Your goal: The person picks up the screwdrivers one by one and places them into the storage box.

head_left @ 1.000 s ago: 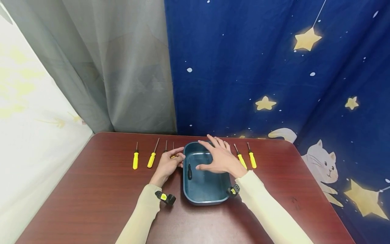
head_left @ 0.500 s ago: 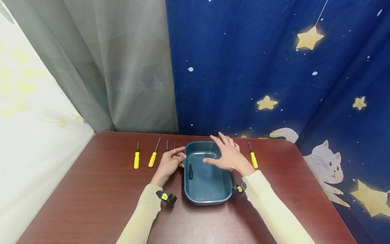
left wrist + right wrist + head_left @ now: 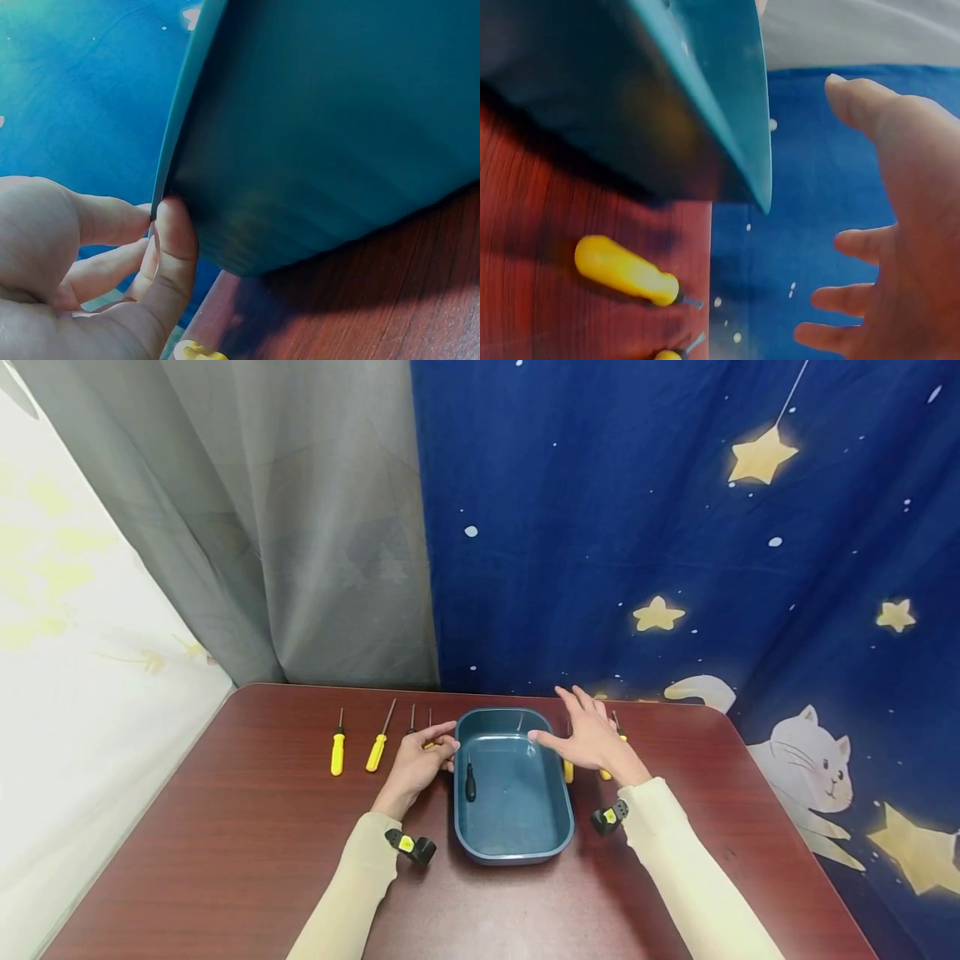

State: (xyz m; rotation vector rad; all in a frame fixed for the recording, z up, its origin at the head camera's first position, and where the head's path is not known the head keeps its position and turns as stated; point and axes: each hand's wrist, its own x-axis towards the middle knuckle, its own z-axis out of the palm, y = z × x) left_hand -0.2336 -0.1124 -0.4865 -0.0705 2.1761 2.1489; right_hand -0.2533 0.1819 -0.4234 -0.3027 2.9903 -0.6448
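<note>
A dark blue plastic tub stands on the table, and a small screwdriver with a black handle lies inside along its left wall. My left hand pinches the tub's left rim between thumb and fingers, as the left wrist view shows. To the right of the tub, my right hand is held with its fingers spread and nothing in them. Beneath and beside it lie two yellow-handled screwdrivers, one close to the tub, the other partly hidden by the hand.
Left of the tub lie a yellow screwdriver, another yellow screwdriver and two more partly behind my left hand. The reddish-brown table ends at a blue curtain and a grey one.
My right hand has moved to the right, from over the tub to beside it, uncovering the tub's right side and coming over the right-hand screwdrivers. The left hand has stayed at the rim.
</note>
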